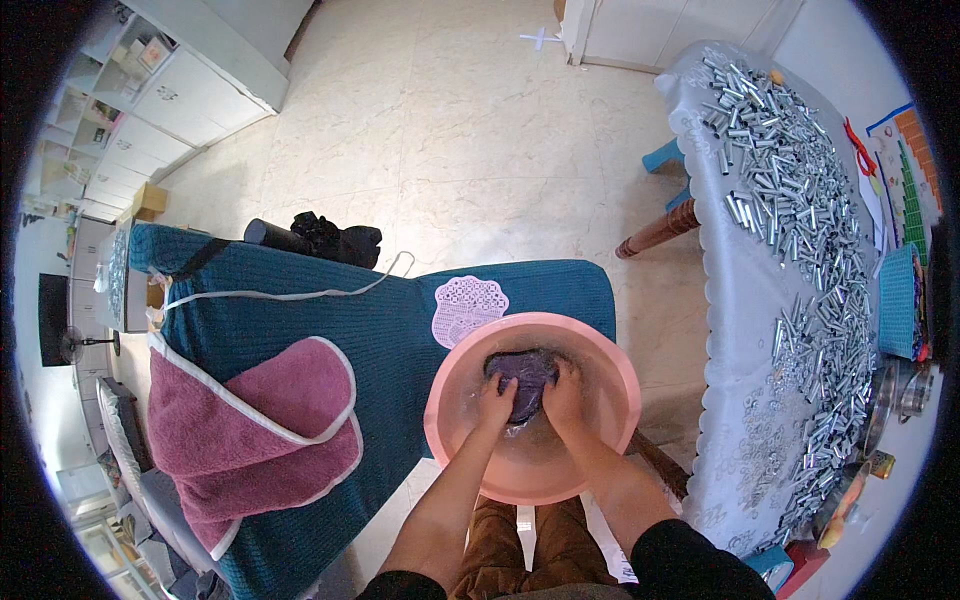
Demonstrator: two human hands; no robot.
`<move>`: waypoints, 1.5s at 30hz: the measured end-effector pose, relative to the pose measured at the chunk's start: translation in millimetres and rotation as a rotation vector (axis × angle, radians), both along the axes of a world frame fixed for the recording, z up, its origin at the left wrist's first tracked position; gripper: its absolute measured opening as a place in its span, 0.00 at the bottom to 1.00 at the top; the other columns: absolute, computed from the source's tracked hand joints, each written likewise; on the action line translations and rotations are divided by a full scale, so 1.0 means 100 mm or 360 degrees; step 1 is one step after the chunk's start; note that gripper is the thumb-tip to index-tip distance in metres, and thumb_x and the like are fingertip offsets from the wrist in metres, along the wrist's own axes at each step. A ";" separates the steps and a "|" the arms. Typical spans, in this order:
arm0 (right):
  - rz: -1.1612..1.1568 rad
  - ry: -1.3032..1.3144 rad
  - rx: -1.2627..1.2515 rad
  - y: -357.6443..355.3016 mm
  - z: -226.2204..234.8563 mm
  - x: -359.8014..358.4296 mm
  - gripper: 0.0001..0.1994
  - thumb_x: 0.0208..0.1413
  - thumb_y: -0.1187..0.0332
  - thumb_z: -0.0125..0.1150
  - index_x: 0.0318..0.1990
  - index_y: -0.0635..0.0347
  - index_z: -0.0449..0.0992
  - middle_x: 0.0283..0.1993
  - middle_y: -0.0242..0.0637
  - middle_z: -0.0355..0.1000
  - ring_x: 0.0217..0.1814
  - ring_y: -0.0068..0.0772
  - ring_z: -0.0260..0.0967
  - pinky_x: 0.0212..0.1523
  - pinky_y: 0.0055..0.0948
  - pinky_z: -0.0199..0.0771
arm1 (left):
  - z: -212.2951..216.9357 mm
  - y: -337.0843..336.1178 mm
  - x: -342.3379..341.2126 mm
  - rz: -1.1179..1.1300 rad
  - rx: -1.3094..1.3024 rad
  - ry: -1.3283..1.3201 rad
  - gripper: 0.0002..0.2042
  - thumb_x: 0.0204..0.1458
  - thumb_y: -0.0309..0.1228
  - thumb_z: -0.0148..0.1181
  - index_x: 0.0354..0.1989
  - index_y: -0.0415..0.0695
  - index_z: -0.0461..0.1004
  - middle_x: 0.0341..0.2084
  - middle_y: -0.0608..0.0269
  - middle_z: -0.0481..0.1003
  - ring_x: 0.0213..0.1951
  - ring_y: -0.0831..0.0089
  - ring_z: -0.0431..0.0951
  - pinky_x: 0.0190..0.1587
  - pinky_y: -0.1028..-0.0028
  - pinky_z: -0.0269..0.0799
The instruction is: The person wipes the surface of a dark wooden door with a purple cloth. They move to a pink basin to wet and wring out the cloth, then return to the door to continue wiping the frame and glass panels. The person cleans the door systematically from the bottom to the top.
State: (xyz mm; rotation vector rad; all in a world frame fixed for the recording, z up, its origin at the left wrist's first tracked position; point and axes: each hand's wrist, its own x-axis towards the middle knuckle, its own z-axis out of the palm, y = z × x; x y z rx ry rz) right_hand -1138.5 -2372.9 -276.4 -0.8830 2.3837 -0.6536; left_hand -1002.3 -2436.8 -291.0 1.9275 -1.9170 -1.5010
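A pink plastic basin (600, 360) holding water rests on a surface covered with a teal blanket, right in front of me. Inside it lies a dark purple cloth (522, 372), wet and bunched. My left hand (495, 402) presses on the cloth's left side. My right hand (563, 395) grips its right side. Both hands sit in the water, close together, with fingers curled over the fabric.
A maroon towel with white trim (265, 425) lies on the teal blanket (390, 320), beside a white lace doily (468, 305). At the right stands a table (730, 300) covered with several metal tubes and rings (800, 220). White cabinets line the far left.
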 end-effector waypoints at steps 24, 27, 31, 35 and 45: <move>-0.0060 0.0026 -0.0183 -0.17 0.37 -0.23 0.13 0.57 0.61 0.55 0.41 0.61 0.77 0.37 0.55 0.73 0.41 0.56 0.71 0.48 0.45 0.68 | 0.93 0.01 -0.36 0.0360 0.0054 0.0220 0.26 0.58 0.47 0.50 0.51 0.34 0.70 0.45 0.43 0.74 0.50 0.54 0.73 0.53 0.64 0.65; 0.0402 0.0694 -0.0323 -0.08 0.47 -0.24 0.15 0.55 0.62 0.57 0.47 0.60 0.75 0.42 0.55 0.72 0.43 0.58 0.69 0.49 0.45 0.67 | 0.46 -0.04 -0.13 0.0641 0.0083 0.0465 0.27 0.56 0.46 0.53 0.54 0.33 0.68 0.47 0.41 0.73 0.52 0.53 0.72 0.56 0.64 0.62; 0.0313 0.0319 -0.0044 0.12 0.12 -0.17 0.16 0.53 0.64 0.60 0.48 0.58 0.74 0.41 0.54 0.73 0.40 0.57 0.70 0.46 0.45 0.69 | -0.01 0.03 0.15 0.0649 0.0156 0.0389 0.31 0.57 0.46 0.52 0.62 0.35 0.58 0.58 0.43 0.64 0.60 0.56 0.64 0.61 0.66 0.56; -0.0441 -0.0727 -0.0157 0.16 -0.28 0.18 0.16 0.54 0.63 0.61 0.47 0.60 0.74 0.38 0.43 0.73 0.38 0.39 0.71 0.43 0.33 0.71 | 0.38 0.05 -0.08 0.0652 0.0542 0.0580 0.32 0.58 0.53 0.49 0.63 0.40 0.58 0.56 0.53 0.67 0.56 0.60 0.67 0.59 0.67 0.60; 0.0049 -0.0510 -0.0137 -0.19 1.34 0.56 0.20 0.56 0.54 0.55 0.25 0.64 0.77 0.21 0.49 0.71 0.22 0.42 0.71 0.26 0.39 0.69 | 0.33 -0.03 -0.17 0.1289 0.1373 0.1269 0.26 0.56 0.52 0.53 0.52 0.42 0.70 0.43 0.59 0.75 0.42 0.63 0.75 0.44 0.65 0.73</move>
